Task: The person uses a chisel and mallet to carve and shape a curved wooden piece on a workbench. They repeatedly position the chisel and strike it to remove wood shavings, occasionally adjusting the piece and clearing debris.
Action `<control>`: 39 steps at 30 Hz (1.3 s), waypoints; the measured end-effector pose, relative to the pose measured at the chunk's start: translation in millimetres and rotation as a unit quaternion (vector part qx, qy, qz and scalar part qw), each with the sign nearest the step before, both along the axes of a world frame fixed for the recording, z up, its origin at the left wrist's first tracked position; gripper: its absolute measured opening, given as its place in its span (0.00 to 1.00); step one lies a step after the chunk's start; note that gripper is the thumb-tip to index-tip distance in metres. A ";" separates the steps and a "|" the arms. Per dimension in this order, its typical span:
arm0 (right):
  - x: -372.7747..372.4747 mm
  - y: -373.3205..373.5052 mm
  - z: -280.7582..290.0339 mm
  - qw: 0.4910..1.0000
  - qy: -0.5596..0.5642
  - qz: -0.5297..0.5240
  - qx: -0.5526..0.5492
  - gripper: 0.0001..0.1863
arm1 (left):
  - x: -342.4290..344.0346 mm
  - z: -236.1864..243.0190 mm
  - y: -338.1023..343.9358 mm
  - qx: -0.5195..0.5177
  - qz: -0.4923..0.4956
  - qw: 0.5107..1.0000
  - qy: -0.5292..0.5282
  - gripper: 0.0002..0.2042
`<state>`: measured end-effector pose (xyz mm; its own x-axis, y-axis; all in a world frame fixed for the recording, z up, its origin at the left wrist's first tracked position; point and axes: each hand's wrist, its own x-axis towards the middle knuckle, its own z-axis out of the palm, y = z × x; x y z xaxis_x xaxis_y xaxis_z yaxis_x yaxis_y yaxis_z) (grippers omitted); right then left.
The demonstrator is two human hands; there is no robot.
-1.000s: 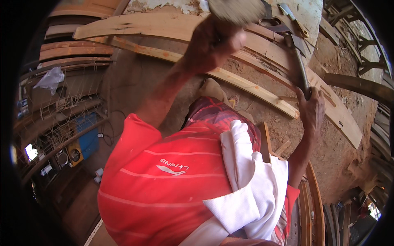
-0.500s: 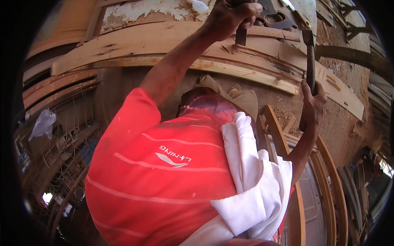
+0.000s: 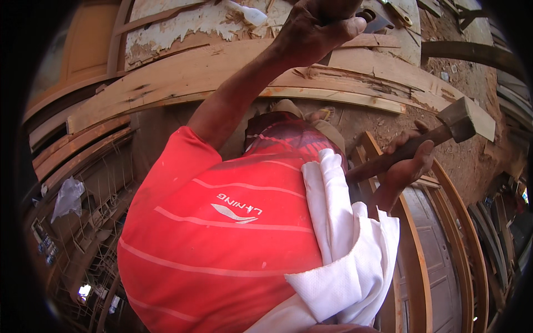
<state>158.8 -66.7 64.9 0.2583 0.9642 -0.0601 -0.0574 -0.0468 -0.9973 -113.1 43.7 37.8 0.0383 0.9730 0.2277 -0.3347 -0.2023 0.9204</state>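
Observation:
My left hand [image 3: 327,30] is closed at the upper middle, over the long wooden plank [image 3: 183,72]. A dark, flat chisel blade [image 3: 326,57] shows below its fist, against the plank's splintered, gouged part; the handle is hidden in the fingers. To the right, my right hand [image 3: 408,158] is wrapped loosely round the wooden handle of a hammer [image 3: 458,119]. The hammer lies tilted, its blocky head up to the right and apart from the chisel, the handle's end near my side.
A narrow pale board [image 3: 344,99] runs along the plank's near side. Beyond the plank lie a dark metal tool [image 3: 376,21] and a white plastic piece [image 3: 254,15]. Wooden frames [image 3: 413,250] lean at my right; a white cloth [image 3: 333,283] hangs over my shoulder.
My right hand has swung down and inward, and the hammer has turned from upright to slanting, its head now lower and further right. My left hand stays over the plank, slightly higher in view.

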 end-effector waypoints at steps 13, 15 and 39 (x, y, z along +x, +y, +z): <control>0.0 -23.5 -10.8 0.999 -0.029 0.022 -0.027 0.24 | 11.7 0.3 -0.2 -0.011 -0.063 0.998 -0.003 0.19; 1.4 -25.8 -15.8 0.999 -0.034 0.019 -0.028 0.23 | 15.3 -8.4 2.5 -0.001 -0.084 0.996 0.022 0.22; -39.4 57.2 167.1 0.696 -0.668 0.208 0.161 0.13 | 9.9 9.7 -23.3 0.060 -0.049 0.976 0.204 0.25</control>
